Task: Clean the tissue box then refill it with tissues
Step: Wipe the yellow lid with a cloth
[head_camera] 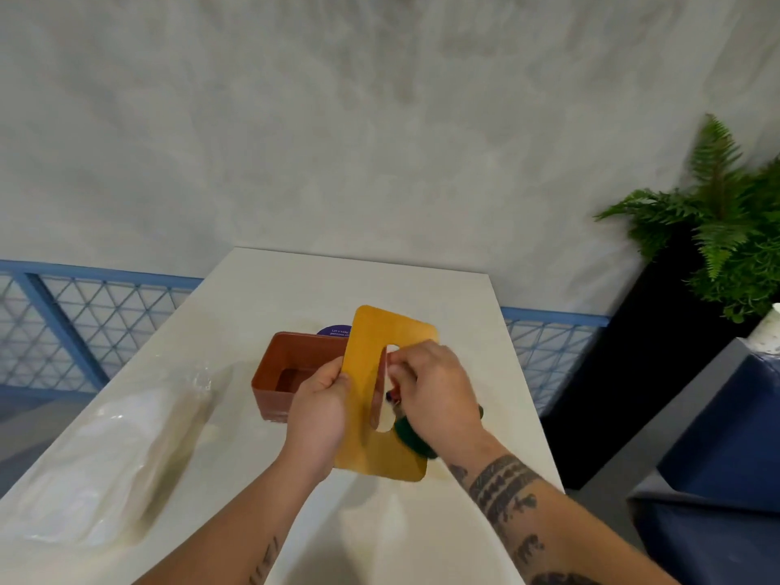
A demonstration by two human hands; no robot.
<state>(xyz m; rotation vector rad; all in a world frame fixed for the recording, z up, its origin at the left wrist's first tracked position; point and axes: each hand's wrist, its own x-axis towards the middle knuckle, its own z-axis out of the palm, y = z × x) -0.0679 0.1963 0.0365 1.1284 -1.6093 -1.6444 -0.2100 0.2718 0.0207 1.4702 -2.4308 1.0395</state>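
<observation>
Tissue box [274, 401] open-topped, lid [373, 458] off

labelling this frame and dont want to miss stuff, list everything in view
table: one, white, centre
tissue box base: one, reddish brown, open, on the table
lid: one, yellow with an oval slot, held above the table
tissue pack: one, white in clear wrap, on the table at left
purple disc: one, behind the box, mostly hidden
green cloth: one, against the lid, blurred
fern: one, green, in a black planter, right
railing: blue mesh, behind the table
left hand: grips the lid's left edge
right hand: holds the cloth at the slot
</observation>
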